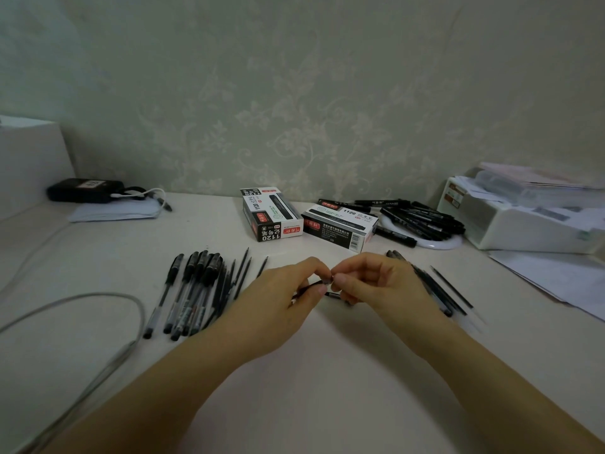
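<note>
A thin black pen refill is held just above the white table, between a pile of pens on the left and loose refills on the right. The left hand curls its fingers round the nearer part, and the right hand pinches the other end between thumb and forefinger. It lies roughly left to right, its right end slanting away; the writing tip is hidden.

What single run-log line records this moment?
left hand: pinches thin black pen part | right hand: pinches same part | over: white table
</note>
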Tool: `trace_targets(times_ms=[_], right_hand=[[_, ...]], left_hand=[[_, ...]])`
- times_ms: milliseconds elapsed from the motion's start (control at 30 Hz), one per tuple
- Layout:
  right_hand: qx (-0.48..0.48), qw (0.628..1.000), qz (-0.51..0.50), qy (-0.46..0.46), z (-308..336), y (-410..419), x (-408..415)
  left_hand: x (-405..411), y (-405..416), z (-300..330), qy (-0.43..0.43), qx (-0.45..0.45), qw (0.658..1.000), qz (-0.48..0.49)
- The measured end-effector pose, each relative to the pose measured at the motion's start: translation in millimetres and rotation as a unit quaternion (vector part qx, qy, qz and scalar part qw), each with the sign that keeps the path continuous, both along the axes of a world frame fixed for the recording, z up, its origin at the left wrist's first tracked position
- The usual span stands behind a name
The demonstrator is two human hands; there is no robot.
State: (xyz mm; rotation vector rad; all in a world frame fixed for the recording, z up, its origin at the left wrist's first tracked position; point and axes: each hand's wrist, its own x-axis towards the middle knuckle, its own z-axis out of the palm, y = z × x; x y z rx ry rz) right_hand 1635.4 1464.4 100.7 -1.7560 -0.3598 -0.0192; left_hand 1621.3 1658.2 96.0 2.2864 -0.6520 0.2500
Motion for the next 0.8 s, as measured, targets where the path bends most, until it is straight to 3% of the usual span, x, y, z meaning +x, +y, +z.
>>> trace_targets(times_ms=[367, 600, 800], right_hand=[[-0.010, 0.999, 0.014, 0.029, -5.8, -2.6, 2.7], [-0.042, 0.999, -0.015, -0.017, -8.7, 2.6, 3.2], [0.003, 0.999, 0.037, -0.023, -6.2, -3.7, 4.3]], left_hand=[[2.0, -0.1, 2.1, -0.036, 0.039, 0.999, 0.006], [0.3, -4.9, 0.7, -0.036, -0.009, 0.999, 0.019], [1.2, -2.9, 1.7, 0.024, -0.052, 0.998, 0.008]])
